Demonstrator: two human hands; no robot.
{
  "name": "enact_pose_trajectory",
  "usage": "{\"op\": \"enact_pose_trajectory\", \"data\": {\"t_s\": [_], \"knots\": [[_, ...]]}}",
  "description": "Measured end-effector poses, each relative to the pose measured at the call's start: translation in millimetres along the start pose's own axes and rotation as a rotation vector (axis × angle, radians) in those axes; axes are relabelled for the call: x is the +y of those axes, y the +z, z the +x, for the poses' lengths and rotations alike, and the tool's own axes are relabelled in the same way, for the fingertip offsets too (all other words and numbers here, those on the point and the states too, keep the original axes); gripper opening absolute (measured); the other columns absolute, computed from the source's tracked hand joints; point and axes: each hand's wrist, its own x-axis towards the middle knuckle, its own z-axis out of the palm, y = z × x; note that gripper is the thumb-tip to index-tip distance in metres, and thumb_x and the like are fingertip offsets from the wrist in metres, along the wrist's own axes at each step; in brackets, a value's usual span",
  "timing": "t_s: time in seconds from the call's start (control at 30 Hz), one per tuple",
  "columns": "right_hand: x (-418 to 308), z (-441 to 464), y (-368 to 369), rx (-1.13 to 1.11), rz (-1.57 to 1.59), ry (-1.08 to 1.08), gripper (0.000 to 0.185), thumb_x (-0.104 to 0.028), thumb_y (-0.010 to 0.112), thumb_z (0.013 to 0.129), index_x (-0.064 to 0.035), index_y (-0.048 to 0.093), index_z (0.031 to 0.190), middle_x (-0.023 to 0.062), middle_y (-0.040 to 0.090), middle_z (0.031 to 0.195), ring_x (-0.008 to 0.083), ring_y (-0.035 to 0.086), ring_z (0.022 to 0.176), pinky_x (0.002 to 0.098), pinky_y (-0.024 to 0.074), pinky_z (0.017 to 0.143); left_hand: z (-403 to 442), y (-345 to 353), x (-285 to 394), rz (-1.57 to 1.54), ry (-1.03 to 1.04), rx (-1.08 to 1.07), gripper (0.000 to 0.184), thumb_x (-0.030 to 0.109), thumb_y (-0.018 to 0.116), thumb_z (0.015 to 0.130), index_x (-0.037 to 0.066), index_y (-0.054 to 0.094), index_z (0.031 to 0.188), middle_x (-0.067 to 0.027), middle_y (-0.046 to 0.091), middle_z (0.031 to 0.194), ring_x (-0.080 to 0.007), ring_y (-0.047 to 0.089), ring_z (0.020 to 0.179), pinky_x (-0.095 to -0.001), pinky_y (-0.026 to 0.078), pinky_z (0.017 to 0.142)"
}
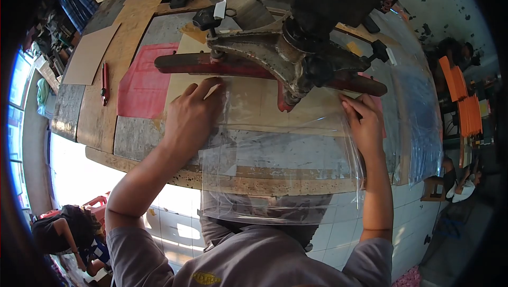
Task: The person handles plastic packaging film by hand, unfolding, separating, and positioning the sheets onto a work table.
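A clear plastic sheet (pixel 275 165) stretches between my hands and hangs over the table's front edge toward my lap. My left hand (pixel 194 113) has its fingers bent around the sheet's left edge, close under the machine's bar. At the right edge, my right hand (pixel 365 123) pinches the sheet between thumb and fingers. Just beyond the hands, a long red-and-black bar (pixel 185 63) crosses the table beneath a metal machine head (pixel 264 43). Pale yellowish sheeting (pixel 254 117) lies under the bar, with a red sheet (pixel 145 83) to its left.
To the left lie a red cutter knife (pixel 105 84) and a brown board (pixel 91 54). Clear plastic sheets (pixel 423 128) drape over the table's right side. Orange pieces (pixel 468 115) are stacked farther right. Another person (pixel 66 234) is at the lower left, and another (pixel 465 181) at the right.
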Motion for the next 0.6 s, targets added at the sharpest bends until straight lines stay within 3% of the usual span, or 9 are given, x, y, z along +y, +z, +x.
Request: {"op": "enact_pose_trajectory", "data": {"t_s": [0.33,0.43,0.6], "knots": [[-7,0,-3,0.000,0.002,0.012,0.023,-0.006,0.073,0.094,-0.0055,0.078,0.116,0.0104,0.059,0.085,0.0225,0.059,0.072,0.0360,0.0477,0.066,-1,1,-1,-0.003,0.010,0.000,0.024,0.010,0.069,0.090,0.006,0.075,0.113,-0.0045,0.069,0.122,-0.0272,0.069,0.098,-0.0408,0.060,0.080],[-3,0,-2,-0.014,0.008,0.025,0.024,-0.005,0.074,0.093,-0.0045,0.078,0.117,0.0096,0.066,0.095,0.0239,0.064,0.086,0.0349,0.0512,0.083,-1,0,-3,0.010,0.013,-0.015,0.024,0.011,0.069,0.090,0.006,0.074,0.113,-0.0043,0.068,0.123,-0.0274,0.068,0.098,-0.0404,0.060,0.081],[-15,0,-8,-0.090,0.023,0.152,0.021,-0.006,0.071,0.096,-0.0035,0.077,0.116,0.0104,0.066,0.095,0.0238,0.065,0.090,0.0337,0.0505,0.082,-3,3,-5,0.018,0.023,-0.019,0.025,0.012,0.068,0.091,0.007,0.074,0.115,-0.0033,0.068,0.123,-0.0260,0.068,0.097,-0.0392,0.060,0.078]]}}
